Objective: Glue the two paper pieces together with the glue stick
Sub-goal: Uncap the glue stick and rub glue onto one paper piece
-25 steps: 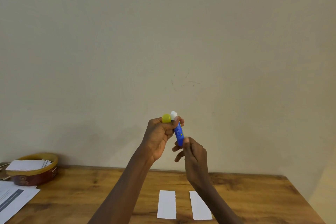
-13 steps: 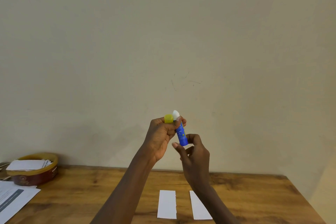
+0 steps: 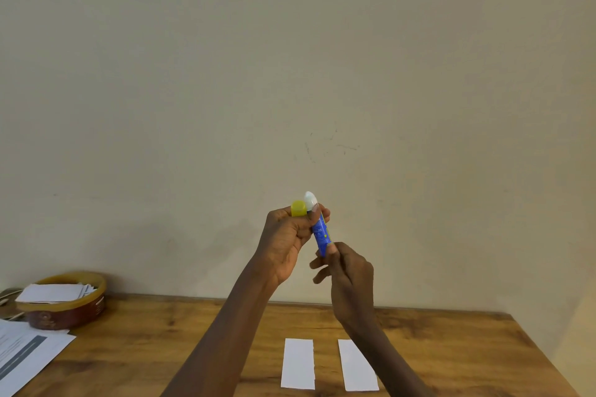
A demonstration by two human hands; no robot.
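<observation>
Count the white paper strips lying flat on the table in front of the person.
2: the left strip and the right strip lie side by side, apart, near the table's front edge. The right forearm hides one corner.

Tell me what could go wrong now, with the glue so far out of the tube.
The white glue tip stands far out of the blue glue stick tube; it may snap when pressed. The left hand also pinches the yellow cap, which could slip. The two white paper strips lie loose and might slide.

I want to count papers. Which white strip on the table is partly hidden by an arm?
The right paper strip: the right hand's forearm crosses its upper corner. The left paper strip shows whole.
</observation>
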